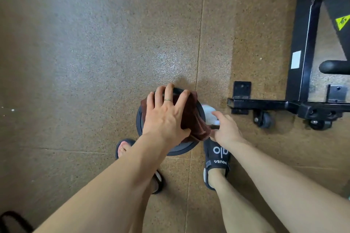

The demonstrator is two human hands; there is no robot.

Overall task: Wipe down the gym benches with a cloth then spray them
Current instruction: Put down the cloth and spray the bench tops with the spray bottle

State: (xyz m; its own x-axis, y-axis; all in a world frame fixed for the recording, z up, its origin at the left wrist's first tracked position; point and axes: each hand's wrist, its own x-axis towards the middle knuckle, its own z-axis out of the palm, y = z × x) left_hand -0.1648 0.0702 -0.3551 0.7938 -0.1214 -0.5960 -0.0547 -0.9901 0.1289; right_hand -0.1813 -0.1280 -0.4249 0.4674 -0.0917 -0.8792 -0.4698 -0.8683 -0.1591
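The person's left hand [166,113] lies flat on a dark brown cloth [191,119], with the fingers spread and straight, and a thin ring sits on one finger. The hand presses the cloth on the top of a round black object [181,147], perhaps a stool seat or a weight plate; I cannot tell which. One corner of the cloth hangs over the right edge of this round object. The right hand [225,128] is just beside it, lower and to the right, and its fingers are curled around a white object [208,112], which looks like a spray bottle, but most of it is hidden, so I cannot say for sure. The two hands are close together but do not touch. Below the hands, both feet stand on the brown speckled floor [94,43] in black sandals [217,159], one on each side of the round object. To the right, well apart from the hands, there is the black metal frame of a gym bench [301,53] with small wheels [264,120] and a yellow warning sticker [341,21].
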